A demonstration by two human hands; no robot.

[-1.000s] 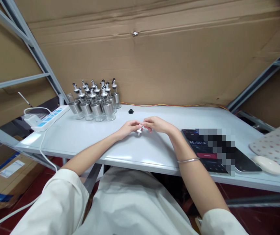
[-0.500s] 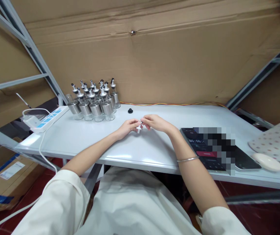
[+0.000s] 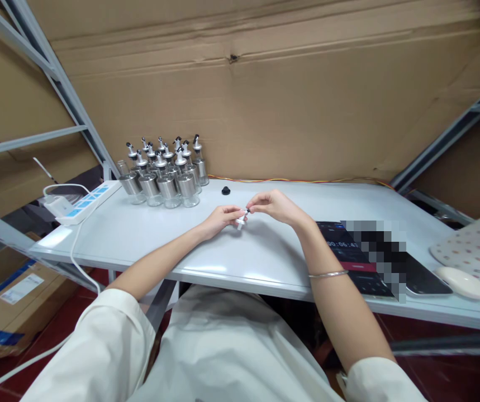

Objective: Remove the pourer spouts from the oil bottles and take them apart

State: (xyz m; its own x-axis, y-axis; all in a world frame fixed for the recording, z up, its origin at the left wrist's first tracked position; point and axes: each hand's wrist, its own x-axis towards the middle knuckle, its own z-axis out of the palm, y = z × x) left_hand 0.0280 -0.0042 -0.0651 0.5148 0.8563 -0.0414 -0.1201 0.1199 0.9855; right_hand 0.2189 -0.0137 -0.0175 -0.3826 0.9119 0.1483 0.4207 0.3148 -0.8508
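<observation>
My left hand (image 3: 219,220) is closed on a small white-and-silver pourer spout (image 3: 240,223), held just above the table with its wider part downward. At the spout's upper end, the thumb and fingertips of my right hand (image 3: 279,206) pinch a tiny black flip cap (image 3: 248,211). The cap touches or nearly touches the spout; the fingers partly hide the join. Beyond my hands, a black rubber stopper (image 3: 226,191) sits on the table. Several glass bottles with steel sleeves (image 3: 166,187) stand at the back left, most topped with similar pourers having black tips.
On the white table (image 3: 206,251), a power strip (image 3: 86,204) with a plugged-in charger lies at the left. A phone (image 3: 348,251) showing a timer lies at the right, beside a partly blurred-out dark device (image 3: 424,276) and a cream oval object (image 3: 464,282). Cardboard (image 3: 307,111) backs the table.
My right hand has risen slightly and shifted right, so the black cap now shows between its fingertips. My left hand keeps hold of the spout. The whole view has shifted a little.
</observation>
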